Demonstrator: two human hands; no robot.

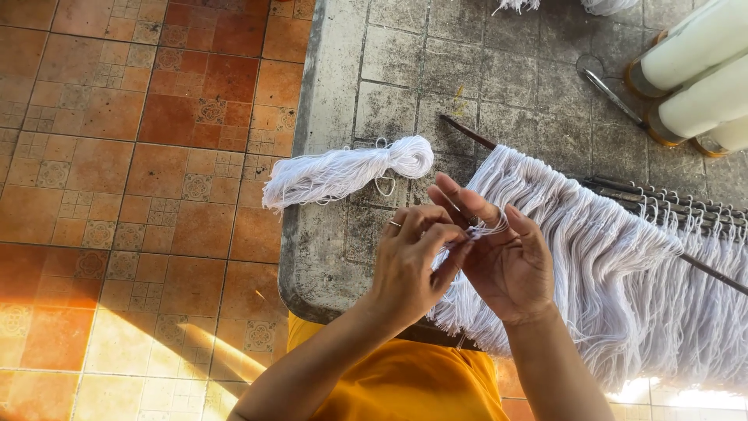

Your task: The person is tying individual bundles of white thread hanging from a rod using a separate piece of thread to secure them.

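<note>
My left hand [409, 261] and my right hand [506, 261] meet over the near edge of the grey tiled table [327, 234], both pinched narrow on a few white yarn strands [485, 229]. The left thumb and forefinger close on them from the side; the right palm faces up with the strands laid across its fingers. They come off the fringe of white yarn [592, 257] hanging from a dark rod [467, 129] that slants across the table.

I judge the yarn light, soft and limp, with no stiffness to steer by, and likely to fray or slip apart. It wants a fingertip pinch close to the working point, not out at the loose ends.

1 loose bundle of white yarn [343, 171] lies just beyond my hands, apart from them. Cones of white yarn [693, 70] and scissors [612, 93] sit at the far right.
</note>
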